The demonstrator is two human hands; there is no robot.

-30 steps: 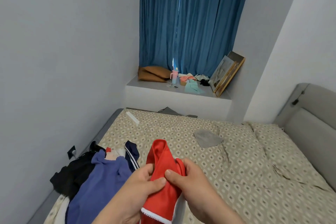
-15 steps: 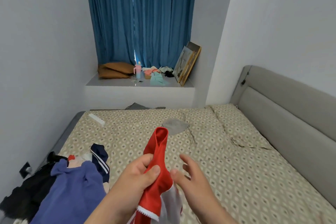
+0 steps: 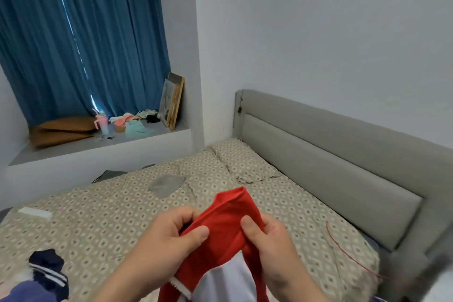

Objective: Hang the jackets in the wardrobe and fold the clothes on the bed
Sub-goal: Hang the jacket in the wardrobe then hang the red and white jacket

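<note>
A red garment point(image 3: 226, 225) with a white panel and white trim is held up in front of me over the bed point(image 3: 110, 213). My left hand point(image 3: 169, 243) pinches its left edge between thumb and fingers. My right hand point(image 3: 269, 245) grips its right edge, thumb on the front. The garment's collar end points up and away. At the lower left lies part of a clothes pile: a navy piece with white stripes point(image 3: 49, 270) and a blue-purple garment point(image 3: 22, 293). A small grey cloth point(image 3: 166, 185) lies flat mid-bed.
A grey padded headboard point(image 3: 331, 167) runs along the right. A window ledge point(image 3: 98, 144) under blue curtains holds a brown cushion, a pink cup, clothes and leaning picture frames. A white flat object point(image 3: 34, 212) lies on the bed's left. A red thread point(image 3: 343, 250) trails near the headboard.
My right hand, loose half a second ago, has taken hold of the red garment again. My view has swung right and the clothes pile has slid to the frame's left edge.
</note>
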